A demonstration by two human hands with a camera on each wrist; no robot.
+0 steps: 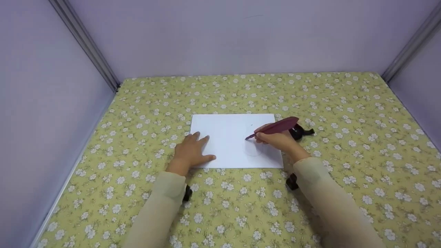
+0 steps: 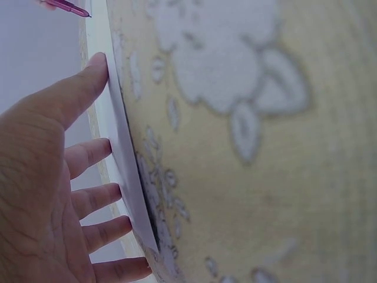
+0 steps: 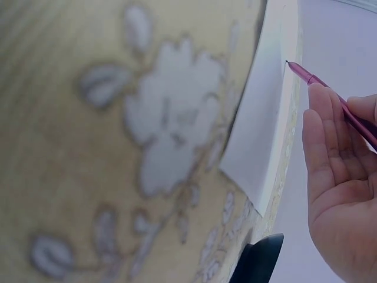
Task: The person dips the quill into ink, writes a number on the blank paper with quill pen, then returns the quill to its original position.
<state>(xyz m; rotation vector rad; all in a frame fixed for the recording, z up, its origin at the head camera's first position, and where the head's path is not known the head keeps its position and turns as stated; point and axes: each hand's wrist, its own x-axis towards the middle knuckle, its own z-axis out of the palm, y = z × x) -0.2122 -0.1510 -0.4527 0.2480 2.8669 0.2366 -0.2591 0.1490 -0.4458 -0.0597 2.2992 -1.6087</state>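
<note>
A white sheet of paper (image 1: 224,141) lies on the flowered cloth, bearing a faint curved line and a small mark on its right half. My left hand (image 1: 190,150) rests with spread fingers on the sheet's left edge; in the left wrist view its fingertips (image 2: 101,62) touch the paper. In my right hand (image 1: 275,137) is a dark red feather-shaped pen (image 1: 280,125), pinched between thumb and fingers. The pen's tip is at the paper, right of its middle. The right wrist view shows the pen (image 3: 306,75) slanting from the fingers to the sheet (image 3: 259,130).
Just beyond my right hand sits a glossy black object with a narrow neck (image 1: 308,132), partly hidden by the hand. A yellow cloth with white flowers (image 1: 155,103) covers the table. Pale panels (image 1: 241,41) stand behind it and at both sides.
</note>
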